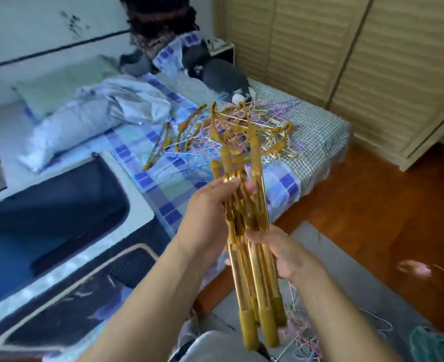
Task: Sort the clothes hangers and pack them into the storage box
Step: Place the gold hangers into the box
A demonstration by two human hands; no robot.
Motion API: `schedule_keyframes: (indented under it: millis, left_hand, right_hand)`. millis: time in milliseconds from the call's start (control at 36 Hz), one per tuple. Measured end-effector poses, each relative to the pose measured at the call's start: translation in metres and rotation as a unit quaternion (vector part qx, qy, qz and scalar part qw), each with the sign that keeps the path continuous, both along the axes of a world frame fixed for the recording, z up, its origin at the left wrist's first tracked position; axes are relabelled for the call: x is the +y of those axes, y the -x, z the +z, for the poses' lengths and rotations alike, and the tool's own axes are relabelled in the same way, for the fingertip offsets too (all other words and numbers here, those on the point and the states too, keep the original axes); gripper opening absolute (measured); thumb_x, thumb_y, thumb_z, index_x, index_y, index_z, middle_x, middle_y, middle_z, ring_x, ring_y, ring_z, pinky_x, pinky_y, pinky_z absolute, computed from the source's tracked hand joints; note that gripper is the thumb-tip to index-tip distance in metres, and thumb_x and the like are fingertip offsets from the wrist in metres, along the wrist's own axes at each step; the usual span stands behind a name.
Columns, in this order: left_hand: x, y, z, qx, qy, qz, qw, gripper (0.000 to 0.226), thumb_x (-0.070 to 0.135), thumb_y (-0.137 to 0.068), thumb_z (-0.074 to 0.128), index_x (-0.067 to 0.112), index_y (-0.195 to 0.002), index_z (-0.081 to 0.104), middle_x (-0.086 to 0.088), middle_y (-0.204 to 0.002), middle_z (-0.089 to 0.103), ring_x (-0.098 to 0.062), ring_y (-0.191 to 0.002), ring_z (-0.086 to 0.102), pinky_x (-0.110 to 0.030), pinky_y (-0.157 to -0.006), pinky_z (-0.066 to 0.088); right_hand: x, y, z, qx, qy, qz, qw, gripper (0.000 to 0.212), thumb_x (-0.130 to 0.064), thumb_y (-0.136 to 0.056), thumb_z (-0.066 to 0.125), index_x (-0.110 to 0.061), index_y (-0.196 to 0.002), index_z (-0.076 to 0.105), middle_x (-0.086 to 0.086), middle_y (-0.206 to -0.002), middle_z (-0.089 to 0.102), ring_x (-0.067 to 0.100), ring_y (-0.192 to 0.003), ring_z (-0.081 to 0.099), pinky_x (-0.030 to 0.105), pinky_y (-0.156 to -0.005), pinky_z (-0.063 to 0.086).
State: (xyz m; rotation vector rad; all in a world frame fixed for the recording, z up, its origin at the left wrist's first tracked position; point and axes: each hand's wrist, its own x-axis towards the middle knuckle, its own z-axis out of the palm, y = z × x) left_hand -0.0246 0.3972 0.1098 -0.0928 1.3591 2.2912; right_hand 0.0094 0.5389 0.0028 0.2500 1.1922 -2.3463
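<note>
I hold a bundle of gold hangers (252, 257) upright in front of me, stacked edge to edge. My left hand (210, 212) grips the bundle near its middle from the left. My right hand (281, 254) clasps it lower down from the right. More gold hangers (189, 129) lie scattered on the bed beyond, mixed with a tangled pile of thin pink, blue and white wire hangers (273, 118). The open storage box (58, 205), dark blue inside with a white rim, stands on the bed at my left.
The bed (320, 142) has a blue checked sheet, crumpled bedding (105, 111) and dark clothes (215, 71) at its far end. A slatted wardrobe (359, 61) stands at the right. Thin wire hangers (301, 335) lie on the grey mat and wooden floor below my hands.
</note>
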Motion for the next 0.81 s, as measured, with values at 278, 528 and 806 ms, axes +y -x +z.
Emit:
schedule_keyframes:
  millis: [278,528,806]
  left_hand:
    - [-0.08,-0.025,0.015,0.016,0.043,0.144,0.989,0.025,0.021,-0.102,0.054,0.001,-0.111,0.066,-0.013,-0.086,0.064,-0.02,-0.056,0.057,-0.022,-0.038,0.042]
    - [-0.174,-0.037,-0.01,0.124,0.202,0.237,0.942,0.027,0.026,-0.106,0.05,0.008,-0.114,0.067,-0.009,-0.114,0.065,0.008,-0.07,0.062,-0.014,-0.063,0.051]
    - [-0.32,-0.023,-0.047,0.006,0.079,-0.033,0.996,0.054,0.03,-0.088,0.071,-0.001,-0.131,0.061,-0.026,-0.132,0.063,-0.052,-0.12,0.055,-0.058,-0.117,0.032]
  right_hand:
    - [-0.082,-0.003,0.026,0.02,-0.037,0.117,0.992,0.025,-0.008,-0.08,0.067,-0.006,-0.103,0.077,0.024,-0.105,0.072,0.033,-0.096,0.072,0.043,-0.081,0.059]
    - [-0.159,0.012,0.04,0.002,0.014,0.076,0.997,0.032,0.002,-0.089,0.055,0.005,-0.118,0.069,0.026,-0.125,0.065,0.033,-0.099,0.071,0.04,-0.07,0.06]
    - [-0.291,0.018,0.059,0.04,-0.056,0.117,0.991,0.036,-0.007,-0.078,0.066,-0.003,-0.113,0.073,0.029,-0.105,0.068,0.035,-0.088,0.069,0.042,-0.079,0.058]
